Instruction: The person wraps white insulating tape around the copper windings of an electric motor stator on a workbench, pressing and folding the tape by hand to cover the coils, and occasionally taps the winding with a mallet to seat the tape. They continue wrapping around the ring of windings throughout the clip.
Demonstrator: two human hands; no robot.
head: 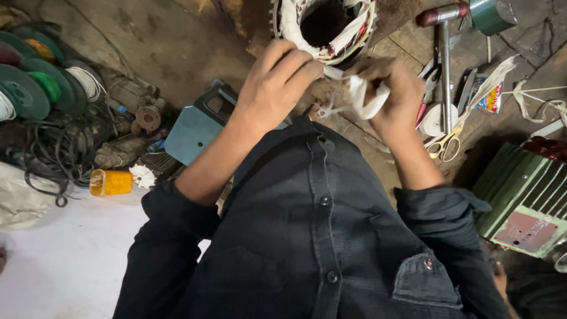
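Head view, left hand (276, 82) fingers pinching thin white cloth tape (334, 73) beside round wound motor stator (323, 26), right hand (390, 97) fingers gripping bunched tape end (367, 97), yellow-handled scissors (446, 143) nearby

Head camera, steeply downward, close over torso

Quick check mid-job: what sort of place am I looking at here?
Probably a motor-rewinding repair workshop: a round wound stator core with white tape, green wire spools, a steel hammer, and a green ribbed motor housing lie around the hands.
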